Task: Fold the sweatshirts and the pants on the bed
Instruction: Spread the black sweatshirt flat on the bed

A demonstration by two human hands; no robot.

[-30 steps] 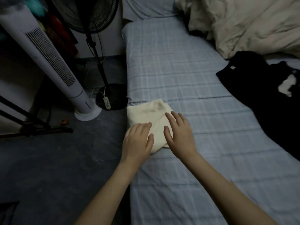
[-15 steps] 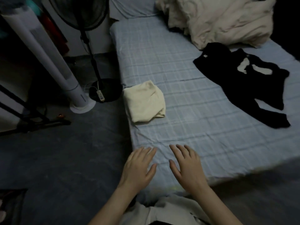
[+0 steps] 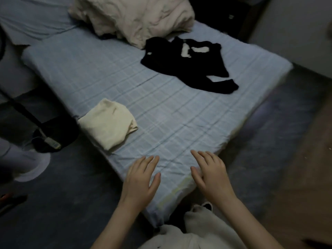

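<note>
**Both hands free over the near corner of the bed**

Head view. We see the left hand (image 3: 142, 178) and the right hand (image 3: 212, 175) side by side, palms down, over the near corner of the bed (image 3: 161, 105). The fingers of both are straight and a little spread, and they grasp nothing. We cannot tell whether the palms touch the checked blue sheet or are just above it.

The folded cream garment (image 3: 107, 123) lies at the bed's left edge, beyond the left hand and apart from it. The black garment (image 3: 186, 67) is spread unfolded farther up the bed towards the right side, well apart from both hands. Nothing lies between the hands and either piece.

Behind the black garment, a crumpled beige duvet (image 3: 133, 17) is heaped at the head of the bed, and its edge touches the garment's top. On the dark floor to the left we see a black fan base (image 3: 55, 135) just beside the cream garment, and next to it a white round base (image 3: 30, 166).

The fan's pole runs out of the left edge. The picture is dim and blurred, so we cannot tell which garment is a sweatshirt and which pants. The white patches on the black garment are unclear too. The person's pale clothing (image 3: 197, 230) is cut off at the bottom.
</note>
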